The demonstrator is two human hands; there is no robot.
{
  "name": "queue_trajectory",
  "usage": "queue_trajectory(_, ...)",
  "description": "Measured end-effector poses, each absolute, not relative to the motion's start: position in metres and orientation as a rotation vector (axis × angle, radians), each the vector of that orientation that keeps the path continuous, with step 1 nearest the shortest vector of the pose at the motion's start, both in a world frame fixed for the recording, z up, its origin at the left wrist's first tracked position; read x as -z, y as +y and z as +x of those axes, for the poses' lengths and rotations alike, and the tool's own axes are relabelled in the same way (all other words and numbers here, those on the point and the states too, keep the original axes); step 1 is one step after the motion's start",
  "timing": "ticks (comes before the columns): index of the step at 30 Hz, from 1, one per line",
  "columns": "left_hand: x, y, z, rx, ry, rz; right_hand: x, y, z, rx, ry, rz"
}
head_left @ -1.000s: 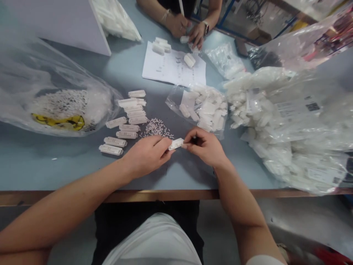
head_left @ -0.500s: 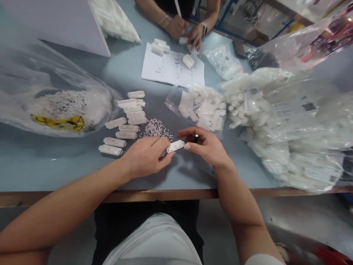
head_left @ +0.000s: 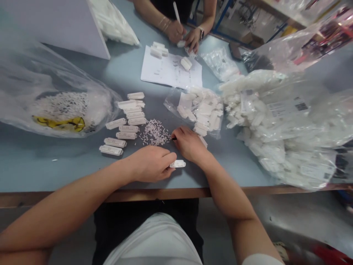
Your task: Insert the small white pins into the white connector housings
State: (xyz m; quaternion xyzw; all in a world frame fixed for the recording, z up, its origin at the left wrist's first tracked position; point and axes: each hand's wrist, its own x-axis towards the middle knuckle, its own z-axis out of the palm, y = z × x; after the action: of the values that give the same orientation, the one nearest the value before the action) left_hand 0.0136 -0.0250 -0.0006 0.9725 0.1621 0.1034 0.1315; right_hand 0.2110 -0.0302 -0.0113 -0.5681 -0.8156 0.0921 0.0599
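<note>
My left hand [head_left: 154,163] pinches one end of a small white plastic tray-like part [head_left: 178,163] just above the table. Beside the heap of tiny white pieces [head_left: 154,131], my right hand [head_left: 189,143] is closed with its fingers pointing left. A thin black stick [head_left: 174,138], like a pen, pokes out of it; most of it is hidden by the hand. To the left of the heap lie several more white plastic parts [head_left: 126,135] in loose rows. A clear bag of white parts [head_left: 209,110] lies beyond my right hand, with some parts at its near edge.
Large clear bags [head_left: 286,136] of white parts fill the right side. At left lies a clear bag [head_left: 63,106] with tiny pieces and yellow tape. Across the table a co-worker's hands [head_left: 183,36] hold a white pen above printed paper [head_left: 171,71]. A white panel [head_left: 74,29] stands back left.
My left hand has moved slightly down and right with the white part. My right hand has left that part and moved left to the heap of tiny pieces.
</note>
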Motion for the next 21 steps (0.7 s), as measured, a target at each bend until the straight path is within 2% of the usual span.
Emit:
queue_trajectory(9,0.002,-0.021,0.012,-0.286,0.555,2.775,0.010,-0.033,0.219,-0.437,-2.349,-1.693)
queue_trajectory(21,-0.011,-0.009,0.010,-0.385,1.088,2.340,-0.010,-0.040,0.238,-0.651,-1.812,-1.547)
